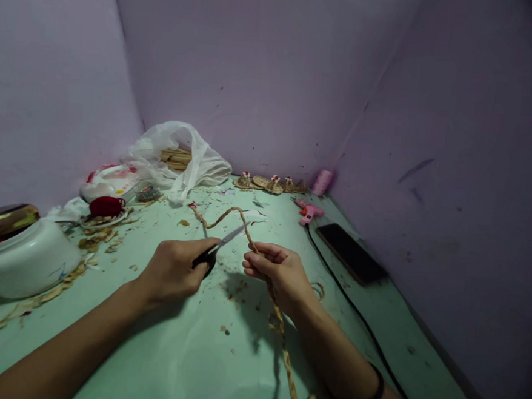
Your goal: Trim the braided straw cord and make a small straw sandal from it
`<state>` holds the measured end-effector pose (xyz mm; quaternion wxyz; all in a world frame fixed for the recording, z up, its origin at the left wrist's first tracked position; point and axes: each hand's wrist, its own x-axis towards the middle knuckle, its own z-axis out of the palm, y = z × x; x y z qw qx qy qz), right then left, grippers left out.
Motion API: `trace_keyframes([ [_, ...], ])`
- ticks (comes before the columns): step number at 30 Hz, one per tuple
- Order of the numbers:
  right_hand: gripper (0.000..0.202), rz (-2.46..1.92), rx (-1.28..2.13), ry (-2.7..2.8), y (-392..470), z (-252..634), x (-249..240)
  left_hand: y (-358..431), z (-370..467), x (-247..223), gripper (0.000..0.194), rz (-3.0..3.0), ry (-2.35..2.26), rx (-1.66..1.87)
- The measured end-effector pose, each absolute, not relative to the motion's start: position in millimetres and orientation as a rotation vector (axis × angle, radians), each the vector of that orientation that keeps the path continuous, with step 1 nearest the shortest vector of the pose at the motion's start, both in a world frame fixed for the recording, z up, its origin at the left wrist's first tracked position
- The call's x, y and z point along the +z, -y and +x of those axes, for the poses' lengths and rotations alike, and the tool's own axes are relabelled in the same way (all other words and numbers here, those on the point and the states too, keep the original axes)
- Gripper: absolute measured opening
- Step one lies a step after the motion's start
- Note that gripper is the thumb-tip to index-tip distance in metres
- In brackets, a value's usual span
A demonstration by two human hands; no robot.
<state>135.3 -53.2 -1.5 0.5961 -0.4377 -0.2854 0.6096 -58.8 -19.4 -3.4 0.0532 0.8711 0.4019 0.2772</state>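
My left hand (174, 272) is closed around the black handles of a pair of scissors (229, 239). Their blades point up and to the right, with the tip at a braided straw cord (286, 353); whether they touch it I cannot tell. My right hand (279, 270) pinches this tan cord between thumb and fingers, just below the blade tip. Beyond the hand the cord bends in a wave over the table to the far left. Its other length hangs down past my right wrist to the bottom edge.
On the green table (191, 352), a white pot (29, 262) stands at left. Behind are a plastic bag (204, 165) and small woven hats (273, 185). At right lie a pink glue gun (309, 213) with a black cable (353, 315), a phone (351, 254) and a pink spool (322, 183).
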Motion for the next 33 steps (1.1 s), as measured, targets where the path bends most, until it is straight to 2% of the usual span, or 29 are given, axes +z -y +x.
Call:
trace_keyframes([
  [4, 0.035, -1.017, 1.476, 0.682, 52.8, 139.2, -0.9, 18.1, -61.2, -2.6, 0.045, 2.686, -1.318, 0.925],
  [10, 0.034, -0.927, 1.606, 0.701, 53.6, 142.0, -0.2, 21.2, -57.1, -4.6, 0.048, 2.853, -1.285, 0.751],
  [14, 0.028, -0.848, 1.763, 0.699, 55.4, 143.8, 0.4, 20.6, -55.0, -5.7, 0.049, 2.878, -1.276, 0.717],
  [18, 0.03, -0.803, 1.864, 0.708, 56.3, 145.5, 1.7, 18.1, -56.0, -9.2, 0.051, 2.891, -1.277, 0.707],
  [26, 0.028, -0.815, 1.892, 0.644, 58.4, 145.7, 6.5, 13.9, -59.2, -14.8, 0.047, 2.903, -1.235, 0.765],
  [33, 0.028, -0.842, 1.757, 0.736, 57.2, 142.6, 3.3, 14.9, -60.6, -9.0, 0.043, 2.615, -1.196, 1.01],
])
